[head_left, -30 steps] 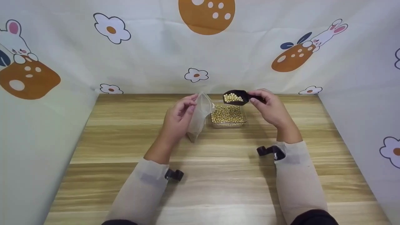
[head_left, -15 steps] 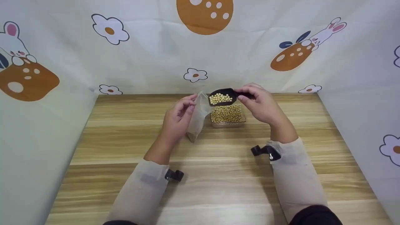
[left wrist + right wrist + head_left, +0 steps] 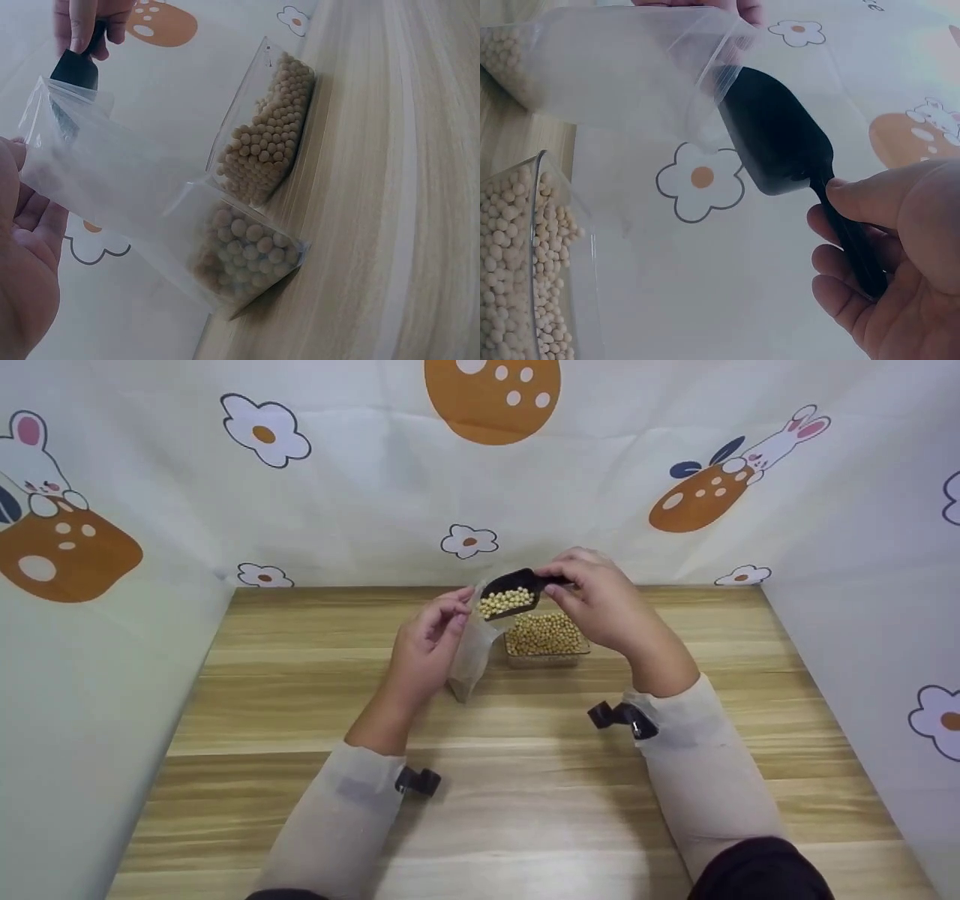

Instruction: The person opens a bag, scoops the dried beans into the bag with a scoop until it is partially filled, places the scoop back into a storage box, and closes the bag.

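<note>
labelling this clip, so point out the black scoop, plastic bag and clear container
black scoop (image 3: 780,135), right wrist view, underside of its bowl
plastic bag (image 3: 139,180), left wrist view, middle of its side
clear container (image 3: 546,660), head view, front wall

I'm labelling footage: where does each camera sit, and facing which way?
Head: head-worn, facing forward and down at table; left hand, right hand, sleeves show.
Left wrist: on that wrist, facing bag and box; both hands partly show.
Right wrist: on that wrist, facing scoop and bag; both hands partly show.
Both wrist views share bag, scoop, box.
</note>
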Available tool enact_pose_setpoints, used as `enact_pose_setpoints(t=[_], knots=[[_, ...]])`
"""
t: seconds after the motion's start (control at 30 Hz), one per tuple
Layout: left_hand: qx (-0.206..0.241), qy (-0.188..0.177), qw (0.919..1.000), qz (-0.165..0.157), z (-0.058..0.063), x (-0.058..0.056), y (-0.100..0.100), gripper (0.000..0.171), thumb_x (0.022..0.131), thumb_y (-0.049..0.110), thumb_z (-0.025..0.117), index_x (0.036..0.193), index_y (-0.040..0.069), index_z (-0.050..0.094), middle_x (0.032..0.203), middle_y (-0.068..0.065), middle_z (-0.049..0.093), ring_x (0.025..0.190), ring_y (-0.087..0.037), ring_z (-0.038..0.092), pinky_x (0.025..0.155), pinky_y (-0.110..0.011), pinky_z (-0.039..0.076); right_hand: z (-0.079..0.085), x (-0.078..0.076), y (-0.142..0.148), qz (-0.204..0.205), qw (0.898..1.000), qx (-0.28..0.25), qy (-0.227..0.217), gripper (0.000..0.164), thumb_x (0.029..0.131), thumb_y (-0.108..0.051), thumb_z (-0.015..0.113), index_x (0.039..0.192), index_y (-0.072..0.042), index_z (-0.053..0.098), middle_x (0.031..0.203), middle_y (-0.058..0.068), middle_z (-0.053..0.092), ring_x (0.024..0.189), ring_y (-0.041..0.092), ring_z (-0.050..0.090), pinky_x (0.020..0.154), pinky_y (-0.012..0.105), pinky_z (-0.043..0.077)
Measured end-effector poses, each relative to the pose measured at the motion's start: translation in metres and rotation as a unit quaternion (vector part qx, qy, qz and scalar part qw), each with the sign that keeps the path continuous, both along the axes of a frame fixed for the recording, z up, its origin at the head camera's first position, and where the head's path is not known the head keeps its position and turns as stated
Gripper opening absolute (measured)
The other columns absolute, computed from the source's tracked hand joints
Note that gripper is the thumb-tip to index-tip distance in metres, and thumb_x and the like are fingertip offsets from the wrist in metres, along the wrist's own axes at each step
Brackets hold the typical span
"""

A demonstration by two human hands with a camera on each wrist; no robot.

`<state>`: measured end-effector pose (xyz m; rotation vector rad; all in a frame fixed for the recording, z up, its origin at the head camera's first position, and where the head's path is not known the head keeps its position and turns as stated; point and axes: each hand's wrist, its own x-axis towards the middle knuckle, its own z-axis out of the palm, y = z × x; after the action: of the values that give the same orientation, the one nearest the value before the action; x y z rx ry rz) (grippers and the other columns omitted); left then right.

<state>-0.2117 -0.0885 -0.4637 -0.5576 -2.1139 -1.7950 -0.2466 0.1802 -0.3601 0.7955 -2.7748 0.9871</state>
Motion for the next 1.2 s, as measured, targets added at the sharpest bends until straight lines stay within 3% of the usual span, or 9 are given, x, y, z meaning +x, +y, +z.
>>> enact_pose_setpoints(t=[0.33, 0.7, 0.87, 1.03, 1.2], knots=[[0.008, 0.009, 0.9999, -0.003, 0.0, 0.0, 0.001, 0.015, 0.11, 0.013, 0.06, 0.114, 0.003, 0.07, 0.148, -0.006, 0.068, 0.142, -0.019, 0.062, 0.12, -0.028, 0.051, 0.008, 0.003, -0.005, 0.003, 0.999, 0.017, 0.028, 0.026, 0.104, -0.012, 0.069, 0.129, -0.008, 0.077, 0.125, 0.008, 0.072, 0.124, 0.031, 0.06, 0.109, 0.046, 0.05], [0.013, 0.012, 0.9998, -0.007, -0.001, 0.0, 0.001, 0.015, 0.11, 0.013, 0.06, 0.114, 0.001, 0.069, 0.148, -0.009, 0.068, 0.143, -0.021, 0.062, 0.121, -0.028, 0.05, 0.003, 0.004, 0.001, 0.003, 0.999, -0.006, 0.031, 0.025, 0.103, -0.011, 0.07, 0.128, -0.01, 0.077, 0.126, 0.007, 0.073, 0.126, 0.031, 0.059, 0.111, 0.047, 0.049], [0.015, 0.012, 0.9998, -0.008, -0.001, 0.0, 0.001, 0.017, 0.11, 0.013, 0.06, 0.114, -0.001, 0.069, 0.148, -0.008, 0.068, 0.143, -0.021, 0.062, 0.122, -0.028, 0.049, -0.004, 0.005, 0.01, -0.009, 0.999, -0.023, 0.026, 0.026, 0.104, -0.013, 0.069, 0.129, -0.01, 0.076, 0.129, 0.007, 0.072, 0.127, 0.03, 0.059, 0.112, 0.046, 0.053], [0.008, 0.013, 0.9999, -0.004, -0.001, -0.001, 0.002, 0.019, 0.11, 0.013, 0.059, 0.114, -0.004, 0.068, 0.148, -0.008, 0.068, 0.143, -0.02, 0.061, 0.122, -0.028, 0.049, -0.017, 0.006, 0.023, -0.025, 0.998, -0.054, 0.003, 0.028, 0.106, -0.013, 0.067, 0.132, -0.01, 0.075, 0.129, 0.007, 0.071, 0.122, 0.026, 0.062, 0.105, 0.042, 0.059], [0.0, 0.014, 0.9999, -0.003, -0.002, -0.001, 0.001, 0.021, 0.11, 0.013, 0.059, 0.115, -0.006, 0.067, 0.148, -0.007, 0.068, 0.144, -0.018, 0.061, 0.122, -0.028, 0.049, -0.029, 0.007, 0.037, -0.043, 0.997, -0.061, 0.0, 0.028, 0.106, -0.015, 0.067, 0.133, -0.011, 0.074, 0.127, 0.006, 0.071, 0.112, 0.022, 0.066, 0.098, 0.039, 0.057]])
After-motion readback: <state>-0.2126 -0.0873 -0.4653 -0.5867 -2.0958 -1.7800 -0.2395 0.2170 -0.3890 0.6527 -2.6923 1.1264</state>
